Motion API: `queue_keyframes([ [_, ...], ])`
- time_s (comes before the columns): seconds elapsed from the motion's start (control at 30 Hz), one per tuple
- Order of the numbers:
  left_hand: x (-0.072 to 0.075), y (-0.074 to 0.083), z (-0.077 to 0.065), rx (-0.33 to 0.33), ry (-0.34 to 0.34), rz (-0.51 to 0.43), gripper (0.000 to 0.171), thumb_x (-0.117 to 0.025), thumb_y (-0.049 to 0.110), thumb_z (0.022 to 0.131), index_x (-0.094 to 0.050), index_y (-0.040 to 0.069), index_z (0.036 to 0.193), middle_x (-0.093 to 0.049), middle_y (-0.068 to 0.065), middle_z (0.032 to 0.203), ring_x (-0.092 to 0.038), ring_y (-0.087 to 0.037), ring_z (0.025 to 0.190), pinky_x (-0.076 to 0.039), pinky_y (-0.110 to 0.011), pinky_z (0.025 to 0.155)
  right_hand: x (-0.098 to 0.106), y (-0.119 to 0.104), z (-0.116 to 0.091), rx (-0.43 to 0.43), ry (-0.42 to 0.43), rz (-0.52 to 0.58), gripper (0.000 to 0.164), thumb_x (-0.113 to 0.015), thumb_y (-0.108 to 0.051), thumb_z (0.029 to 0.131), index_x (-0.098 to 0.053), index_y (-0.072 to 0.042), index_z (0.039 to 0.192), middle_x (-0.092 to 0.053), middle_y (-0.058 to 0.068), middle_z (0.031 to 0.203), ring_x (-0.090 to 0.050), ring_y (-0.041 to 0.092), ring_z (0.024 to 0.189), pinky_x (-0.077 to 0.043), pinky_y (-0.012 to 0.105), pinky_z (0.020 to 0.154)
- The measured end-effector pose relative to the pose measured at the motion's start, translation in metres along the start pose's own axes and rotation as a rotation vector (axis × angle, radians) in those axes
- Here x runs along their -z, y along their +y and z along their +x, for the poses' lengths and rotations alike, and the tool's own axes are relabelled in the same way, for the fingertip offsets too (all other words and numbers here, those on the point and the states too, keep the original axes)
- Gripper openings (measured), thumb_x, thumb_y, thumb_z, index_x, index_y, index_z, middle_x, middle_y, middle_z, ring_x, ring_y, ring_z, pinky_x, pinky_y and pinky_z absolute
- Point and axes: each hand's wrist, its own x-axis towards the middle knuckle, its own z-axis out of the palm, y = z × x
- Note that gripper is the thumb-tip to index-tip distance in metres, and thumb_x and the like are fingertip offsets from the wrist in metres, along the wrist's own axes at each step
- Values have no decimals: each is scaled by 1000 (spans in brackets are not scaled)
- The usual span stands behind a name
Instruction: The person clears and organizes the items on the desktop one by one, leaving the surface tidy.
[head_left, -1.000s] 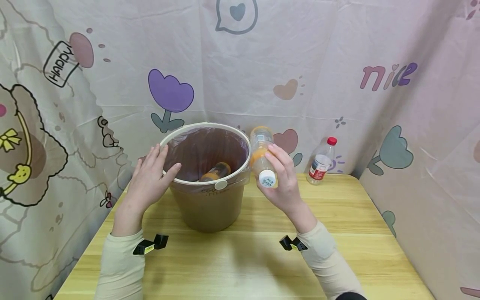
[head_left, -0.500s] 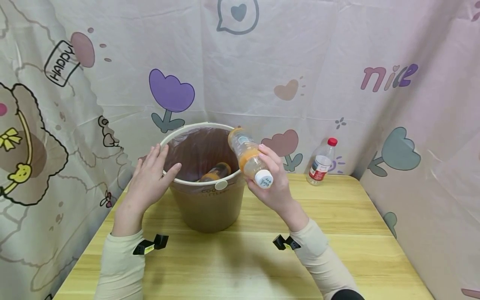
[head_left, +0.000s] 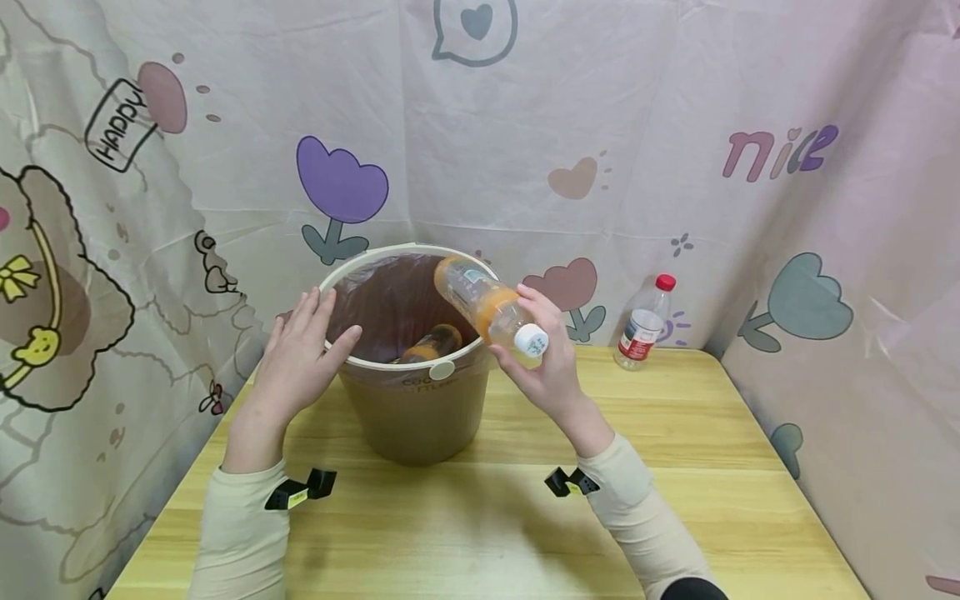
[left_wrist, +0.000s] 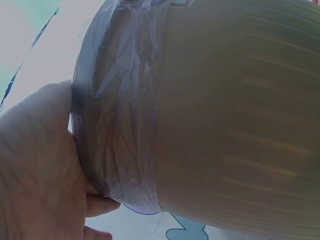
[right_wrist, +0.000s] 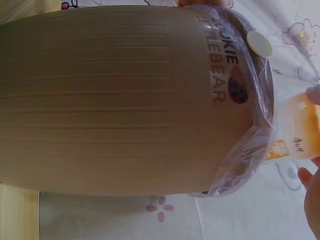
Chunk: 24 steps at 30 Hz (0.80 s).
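Observation:
A brown trash bin (head_left: 412,421) with a pale rim and a clear plastic liner (left_wrist: 132,110) stands on the table. My left hand (head_left: 300,358) rests on the left of its rim, fingers straight and thumb spread. My right hand (head_left: 553,362) grips a clear plastic bottle (head_left: 472,296) with an orange band and a white cap. That bottle leans over the right rim, its base above the bin's opening and its cap towards me. Inside the bin lies another bottle (head_left: 435,343) with orange on it, partly hidden by the front rim.
A clear bottle with a red cap (head_left: 641,325) stands upright at the back right of the wooden table (head_left: 660,467). Patterned cloth (head_left: 480,150) hangs behind the table and along both sides.
My right hand has moved left with the bottle, swinging its base from beside the bin to above the opening. My left hand and the red-capped bottle have stayed put.

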Motion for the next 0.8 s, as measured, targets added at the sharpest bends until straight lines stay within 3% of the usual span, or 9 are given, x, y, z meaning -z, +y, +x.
queue_keyframes([
  [0.27,0,0,-1,-2,2,-1,80,-32,58,100,-15,4,156,-8,-25,162,-5,-41,151,-2,-67,117,-3,3,1,14,34,-41,29,-62,-17,95,-62,8,111,-63,25,118,-58,38,112,-45,33,106],
  [0.8,1,1,1,15,-16,-8,81,-31,60,100,-12,6,157,-5,-22,163,-2,-39,152,0,-66,117,0,7,-5,9,15,-45,29,-64,-12,90,-63,7,112,-63,24,117,-58,37,112,-45,31,106],
])
